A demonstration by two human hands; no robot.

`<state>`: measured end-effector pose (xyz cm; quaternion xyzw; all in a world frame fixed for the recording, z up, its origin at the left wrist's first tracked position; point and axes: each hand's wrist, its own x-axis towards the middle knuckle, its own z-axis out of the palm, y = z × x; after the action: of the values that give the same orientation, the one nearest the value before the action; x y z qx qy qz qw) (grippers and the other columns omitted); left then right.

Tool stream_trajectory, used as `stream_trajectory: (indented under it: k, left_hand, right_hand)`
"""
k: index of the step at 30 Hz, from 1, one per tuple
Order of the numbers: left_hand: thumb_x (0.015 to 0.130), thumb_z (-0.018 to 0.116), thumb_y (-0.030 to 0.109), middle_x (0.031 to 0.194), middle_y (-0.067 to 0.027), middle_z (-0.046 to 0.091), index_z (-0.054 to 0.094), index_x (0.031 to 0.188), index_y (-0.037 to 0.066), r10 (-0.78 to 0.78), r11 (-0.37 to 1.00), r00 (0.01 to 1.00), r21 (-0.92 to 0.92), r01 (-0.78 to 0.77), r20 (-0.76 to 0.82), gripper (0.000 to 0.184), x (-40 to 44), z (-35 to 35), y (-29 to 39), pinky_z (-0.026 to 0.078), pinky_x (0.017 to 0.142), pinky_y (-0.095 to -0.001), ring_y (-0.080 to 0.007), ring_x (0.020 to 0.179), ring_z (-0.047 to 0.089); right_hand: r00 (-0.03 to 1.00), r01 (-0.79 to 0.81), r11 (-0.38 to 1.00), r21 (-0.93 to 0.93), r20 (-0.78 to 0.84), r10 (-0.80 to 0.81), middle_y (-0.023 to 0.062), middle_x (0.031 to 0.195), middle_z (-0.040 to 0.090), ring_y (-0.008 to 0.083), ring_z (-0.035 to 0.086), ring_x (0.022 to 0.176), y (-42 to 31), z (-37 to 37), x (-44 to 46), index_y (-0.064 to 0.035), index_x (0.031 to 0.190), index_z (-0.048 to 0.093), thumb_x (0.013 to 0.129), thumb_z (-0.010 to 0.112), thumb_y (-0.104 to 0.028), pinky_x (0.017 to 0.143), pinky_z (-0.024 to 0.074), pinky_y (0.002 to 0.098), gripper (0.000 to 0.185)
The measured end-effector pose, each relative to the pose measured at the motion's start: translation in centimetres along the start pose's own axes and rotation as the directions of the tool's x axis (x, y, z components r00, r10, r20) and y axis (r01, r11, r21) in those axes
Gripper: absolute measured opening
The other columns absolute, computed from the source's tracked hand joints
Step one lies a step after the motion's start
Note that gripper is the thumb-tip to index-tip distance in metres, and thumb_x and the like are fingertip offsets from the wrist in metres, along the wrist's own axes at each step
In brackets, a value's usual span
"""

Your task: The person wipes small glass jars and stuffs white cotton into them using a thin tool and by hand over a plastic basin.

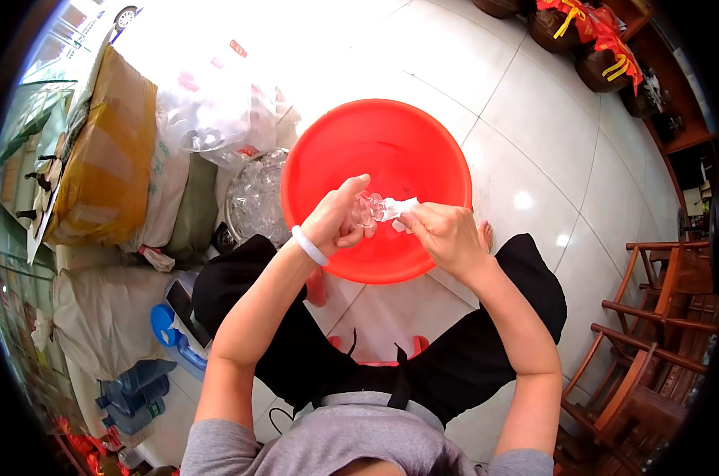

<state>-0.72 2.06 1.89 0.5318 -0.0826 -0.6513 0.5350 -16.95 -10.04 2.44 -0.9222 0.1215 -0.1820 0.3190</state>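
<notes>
- Clear, lumpy, glass-like object [366, 209]: shiny, held over the round red plastic basin [375, 135].
- Left hand [339, 216]: closed around it.
- Right hand [445, 233]: fingertips pinched on crumpled white material [396, 208] at its end.

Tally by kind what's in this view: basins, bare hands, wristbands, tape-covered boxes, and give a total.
Red basin: 1
Bare hands: 2
White wristband: 1
Tape-covered box: 1
Total: 5

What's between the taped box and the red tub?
The head view shows a white sack, a green sack, clear plastic bags and a heap of clear pieces.
</notes>
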Motion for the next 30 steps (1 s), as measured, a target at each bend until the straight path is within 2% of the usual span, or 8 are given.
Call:
stream_trajectory:
  k: [6, 13, 16, 18, 20, 24, 27, 30]
  left_hand:
    - [0.085, 0.04, 0.051, 0.048, -0.0078, 0.049, 0.054, 0.069, 0.006, -0.176, 0.984, 0.976, -0.051, 0.171, -0.125, 0.051, 0.0, 1.3, -0.7, 0.018, 0.027, -0.0208, -0.0114, 0.029, 0.03]
    - [0.086, 0.04, 0.048, 0.047, -0.006, 0.046, 0.053, 0.065, 0.006, -0.269, 0.961, 0.963, -0.066, 0.268, -0.006, 0.049, 0.2, 0.8, -2.4, 0.017, 0.027, -0.0206, -0.011, 0.03, 0.031]
    - [0.087, 0.04, 0.047, 0.048, -0.0058, 0.047, 0.053, 0.065, 0.006, -0.234, 0.972, 0.972, -0.037, 0.233, -0.025, 0.048, 0.3, 0.9, -2.7, 0.019, 0.028, -0.0213, -0.0108, 0.031, 0.033]
    - [0.089, 0.04, 0.043, 0.054, -0.0048, 0.051, 0.055, 0.07, 0.006, 0.008, 1.0, 0.995, -0.008, -0.009, -0.099, 0.044, 0.3, 1.2, -2.8, 0.024, 0.032, -0.0213, -0.0094, 0.038, 0.04]
    - [0.09, 0.041, 0.039, 0.058, -0.0041, 0.052, 0.055, 0.076, 0.005, 0.112, 0.994, 0.98, 0.005, -0.113, -0.163, 0.039, -0.2, 1.9, -1.7, 0.027, 0.035, -0.0211, -0.0089, 0.041, 0.042]
    - [0.092, 0.041, 0.027, 0.069, -0.0024, 0.054, 0.054, 0.095, 0.004, 0.427, 0.899, 0.897, 0.157, -0.408, -0.116, 0.027, -1.3, 2.4, -0.9, 0.033, 0.042, -0.0201, -0.0076, 0.05, 0.047]
    - [0.093, 0.041, 0.026, 0.067, -0.0021, 0.051, 0.051, 0.101, 0.003, 0.417, 0.886, 0.909, 0.224, -0.407, 0.002, 0.026, -1.5, 1.6, -1.2, 0.033, 0.042, -0.0202, -0.0078, 0.045, 0.043]
    - [0.093, 0.04, 0.029, 0.063, -0.0017, 0.049, 0.051, 0.098, 0.003, 0.339, 0.919, 0.941, 0.218, -0.33, -0.006, 0.028, -1.9, 1.9, -0.4, 0.028, 0.037, -0.02, -0.0072, 0.041, 0.039]
  right_hand:
    - [0.991, 0.008, 0.991, -0.13, 0.134, 0.01, 0.0083, 0.062, 0.058, 0.0248, 0.057, 0.059, 0.6, -0.5, 0.1, -0.0084, 0.075, 0.063, 0.086, 0.054, -0.023, 0.052, 0.0426, 0.0359, 0.02]
    - [0.952, 0.089, 0.995, -0.052, 0.297, -0.07, 0.0052, 0.06, 0.06, 0.0231, 0.058, 0.056, 1.8, 0.7, -0.8, -0.0091, 0.068, 0.062, 0.085, 0.054, -0.025, 0.049, 0.0444, 0.0334, 0.024]
    - [0.972, 0.05, 0.992, 0.115, 0.221, -0.074, 0.0058, 0.057, 0.06, 0.0215, 0.059, 0.052, 2.4, 2.3, -1.5, -0.0081, 0.067, 0.062, 0.087, 0.052, -0.028, 0.047, 0.0443, 0.0328, 0.029]
    - [0.986, 0.002, 0.958, 0.288, 0.161, -0.051, 0.0061, 0.055, 0.059, 0.0195, 0.059, 0.05, 1.8, 2.6, -1.4, -0.0065, 0.068, 0.062, 0.088, 0.052, -0.028, 0.046, 0.0437, 0.0319, 0.031]
    - [0.948, -0.289, 0.773, 0.564, 0.281, 0.149, 0.0041, 0.052, 0.058, 0.0115, 0.056, 0.048, 0.9, 2.3, -1.0, -0.0022, 0.071, 0.063, 0.09, 0.05, -0.029, 0.046, 0.0426, 0.0279, 0.035]
    - [0.81, -0.587, 0.491, 0.644, 0.472, 0.349, 0.0019, 0.054, 0.056, 0.0065, 0.051, 0.051, 3.1, 2.5, -0.3, 0.0008, 0.073, 0.063, 0.091, 0.05, -0.03, 0.049, 0.0419, 0.0241, 0.038]
    - [0.805, -0.592, 0.526, 0.61, 0.465, 0.368, -0.0001, 0.057, 0.056, 0.0064, 0.05, 0.054, 2.8, 2.1, 0.0, 0.0011, 0.074, 0.063, 0.091, 0.05, -0.029, 0.051, 0.0421, 0.0234, 0.037]
    - [0.937, -0.35, 0.733, 0.584, 0.221, 0.271, 0.002, 0.059, 0.06, 0.0103, 0.056, 0.054, 1.8, 2.3, -0.3, 0.0003, 0.073, 0.062, 0.091, 0.05, -0.03, 0.05, 0.0431, 0.025, 0.037]
